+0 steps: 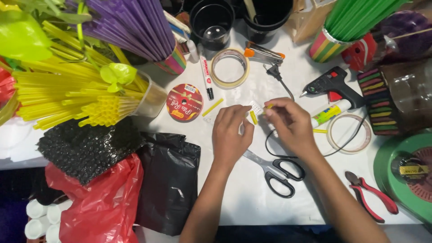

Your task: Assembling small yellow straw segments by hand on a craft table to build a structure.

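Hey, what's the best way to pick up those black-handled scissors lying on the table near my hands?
Probably grip the scissors by the black loop handles, coming from your right hand side. The loops lie flat and clear toward you, while the blades point up-left under your left hand.

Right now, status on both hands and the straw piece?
Left hand and right hand both pinching a small white mesh piece with a yellow straw piece. Scissors just below the hands. Glue gun to the right.

craft worktable, glue gun (330,84), scissors (272,171), tape roll (230,68), straws (74,96)
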